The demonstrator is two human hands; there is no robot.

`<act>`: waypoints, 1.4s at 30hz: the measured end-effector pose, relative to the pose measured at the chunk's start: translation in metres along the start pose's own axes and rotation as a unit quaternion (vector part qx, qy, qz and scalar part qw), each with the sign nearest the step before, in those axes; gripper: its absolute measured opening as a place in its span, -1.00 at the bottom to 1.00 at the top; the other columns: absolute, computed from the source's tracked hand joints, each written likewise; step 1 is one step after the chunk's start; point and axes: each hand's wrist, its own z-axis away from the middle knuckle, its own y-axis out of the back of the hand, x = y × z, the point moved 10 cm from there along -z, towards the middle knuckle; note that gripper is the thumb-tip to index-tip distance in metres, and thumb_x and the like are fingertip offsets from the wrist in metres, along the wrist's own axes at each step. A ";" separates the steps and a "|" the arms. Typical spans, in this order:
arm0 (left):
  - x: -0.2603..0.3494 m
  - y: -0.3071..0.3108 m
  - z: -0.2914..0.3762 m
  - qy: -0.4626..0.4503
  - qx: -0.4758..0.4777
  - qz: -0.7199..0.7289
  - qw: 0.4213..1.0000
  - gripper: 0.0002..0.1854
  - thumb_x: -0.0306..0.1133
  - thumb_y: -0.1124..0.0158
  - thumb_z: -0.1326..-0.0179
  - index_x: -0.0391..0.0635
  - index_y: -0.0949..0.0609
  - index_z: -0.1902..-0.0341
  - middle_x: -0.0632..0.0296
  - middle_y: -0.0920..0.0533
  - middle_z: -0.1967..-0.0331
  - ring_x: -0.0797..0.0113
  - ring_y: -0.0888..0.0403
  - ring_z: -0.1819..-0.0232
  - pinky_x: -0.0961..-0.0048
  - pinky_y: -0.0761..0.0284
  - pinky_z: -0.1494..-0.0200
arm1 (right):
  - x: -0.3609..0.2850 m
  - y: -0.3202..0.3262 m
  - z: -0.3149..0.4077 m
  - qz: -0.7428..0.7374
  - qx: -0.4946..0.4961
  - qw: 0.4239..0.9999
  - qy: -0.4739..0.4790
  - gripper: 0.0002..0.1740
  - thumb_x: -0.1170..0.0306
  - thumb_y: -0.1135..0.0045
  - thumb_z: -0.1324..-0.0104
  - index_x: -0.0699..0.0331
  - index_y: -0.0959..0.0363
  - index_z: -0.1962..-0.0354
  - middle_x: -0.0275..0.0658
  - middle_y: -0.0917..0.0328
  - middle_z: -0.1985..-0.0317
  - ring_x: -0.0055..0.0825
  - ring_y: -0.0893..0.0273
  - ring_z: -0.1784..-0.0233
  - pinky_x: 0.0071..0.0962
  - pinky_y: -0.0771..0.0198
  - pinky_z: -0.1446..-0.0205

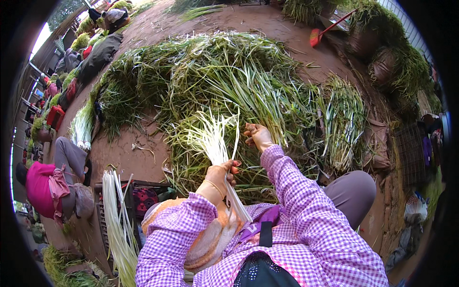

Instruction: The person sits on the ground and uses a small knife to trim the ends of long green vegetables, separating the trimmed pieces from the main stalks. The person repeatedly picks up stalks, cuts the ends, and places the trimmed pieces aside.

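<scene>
My left hand (218, 179) is closed around a bundle of pale, long-stemmed leafy vegetable stalks (215, 143), their white ends pointing down toward my lap. To its right, my right hand (259, 137) is raised over the pile with its fingers bent; whether a thin stalk is between them cannot be made out. Beneath and beyond both hands spreads a large heap of loose green stalks and leaves (200, 68). A peach-coloured cloth (211, 247) lies across my lap.
More pale stalks (116, 215) lie on a dark crate (104, 219) at left. Another bundle (81, 129) is near a person in pink (41, 193). A pile of stalks (344, 125) lies at right. A red broom (315, 37) and leaf-topped sacks (385, 66) are at upper right.
</scene>
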 end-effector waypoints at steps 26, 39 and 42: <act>0.162 -0.004 -0.004 -0.148 -0.018 0.107 0.983 -0.71 -0.31 0.14 -0.43 -0.29 -0.50 0.11 0.24 -0.60 0.44 0.67 -0.31 0.72 0.73 -0.29 0.69 | -0.088 0.126 0.005 0.133 0.180 0.963 0.153 -0.75 0.31 -0.11 -0.31 0.29 -0.55 0.14 -0.18 -0.64 0.33 -0.48 -0.61 0.25 -0.44 -0.54 0.36; 0.172 -0.001 -0.024 -0.186 -0.029 0.040 0.981 -0.82 -0.34 -0.06 -0.36 -0.17 -0.60 0.20 0.17 -0.69 0.48 0.37 -0.63 0.51 0.43 -0.59 0.42 | 0.004 0.155 -0.083 0.258 0.084 0.960 -0.069 -0.87 0.40 -0.07 -0.23 0.30 -0.43 0.41 -0.12 -0.49 0.56 -0.29 -0.47 0.57 -0.29 -0.35 0.49; 0.179 0.000 -0.023 -0.199 -0.031 0.016 0.979 -0.81 -0.33 -0.09 -0.35 -0.17 -0.60 0.19 0.17 -0.70 0.45 0.31 -0.66 0.47 0.38 -0.61 0.39 | -0.053 0.139 -0.063 0.497 0.081 0.864 0.028 -0.89 0.55 0.06 -0.30 0.33 -0.46 0.38 -0.21 -0.48 0.57 -0.46 -0.42 0.57 -0.33 -0.39 0.52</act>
